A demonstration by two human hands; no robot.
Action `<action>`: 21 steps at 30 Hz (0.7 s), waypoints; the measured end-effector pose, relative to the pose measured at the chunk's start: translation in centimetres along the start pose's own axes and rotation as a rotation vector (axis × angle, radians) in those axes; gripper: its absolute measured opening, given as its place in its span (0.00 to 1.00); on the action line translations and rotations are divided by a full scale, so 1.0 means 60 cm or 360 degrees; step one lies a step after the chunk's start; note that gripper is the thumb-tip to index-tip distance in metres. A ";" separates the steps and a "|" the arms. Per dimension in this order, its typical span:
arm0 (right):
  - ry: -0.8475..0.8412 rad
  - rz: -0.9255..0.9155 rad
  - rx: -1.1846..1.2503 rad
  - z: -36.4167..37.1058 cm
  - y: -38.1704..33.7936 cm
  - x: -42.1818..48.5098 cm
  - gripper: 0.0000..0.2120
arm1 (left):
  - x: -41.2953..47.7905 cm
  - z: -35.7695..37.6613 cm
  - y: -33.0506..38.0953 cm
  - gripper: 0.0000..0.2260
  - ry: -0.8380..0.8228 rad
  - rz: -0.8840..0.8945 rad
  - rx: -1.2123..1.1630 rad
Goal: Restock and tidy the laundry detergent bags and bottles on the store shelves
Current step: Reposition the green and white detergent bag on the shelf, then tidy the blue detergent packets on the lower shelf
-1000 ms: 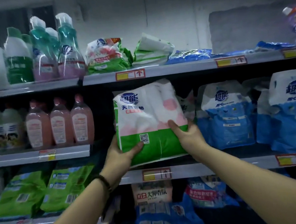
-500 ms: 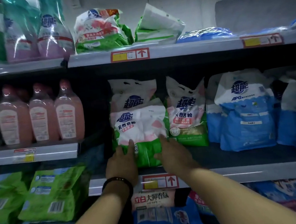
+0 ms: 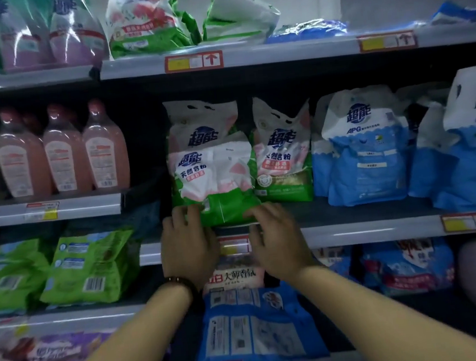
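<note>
We observe the green-and-white detergent bag [image 3: 214, 179] standing at the middle shelf's [image 3: 353, 231] front edge, just beyond our fingertips. Left hand [image 3: 189, 244] and right hand [image 3: 278, 239] lie open, fingers loosely spread against its base, apparently steadying it upright.

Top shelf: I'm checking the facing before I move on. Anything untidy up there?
Yes. The green and white bag leans sideways, the white pouch beside it is tipped over showing no label, and the blue bag lies flat instead of standing.
</note>
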State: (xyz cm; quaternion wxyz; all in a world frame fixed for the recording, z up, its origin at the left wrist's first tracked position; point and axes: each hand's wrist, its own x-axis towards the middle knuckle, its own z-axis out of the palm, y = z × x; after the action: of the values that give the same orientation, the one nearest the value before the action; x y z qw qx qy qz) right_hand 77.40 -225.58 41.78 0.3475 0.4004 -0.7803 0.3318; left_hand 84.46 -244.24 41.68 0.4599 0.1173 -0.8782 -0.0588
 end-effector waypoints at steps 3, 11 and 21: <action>-0.0138 -0.0193 -0.0068 0.006 0.006 -0.084 0.04 | -0.117 0.030 0.010 0.11 -0.0036 0.0243 -0.0149; -0.0611 0.1418 0.0380 0.063 0.097 -0.272 0.03 | -0.292 0.143 -0.047 0.18 -0.0989 -0.0403 -0.0221; -0.0867 0.2013 -0.0057 0.141 0.185 -0.352 0.32 | -0.302 0.220 -0.076 0.35 -0.1469 -0.0691 0.0024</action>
State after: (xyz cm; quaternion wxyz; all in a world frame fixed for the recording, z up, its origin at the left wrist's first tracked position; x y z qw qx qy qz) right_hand 74.83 -218.91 17.48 -0.1147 -0.0685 -0.9289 0.3455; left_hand 84.28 -243.99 18.83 0.0005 0.2621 -0.9457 -0.1924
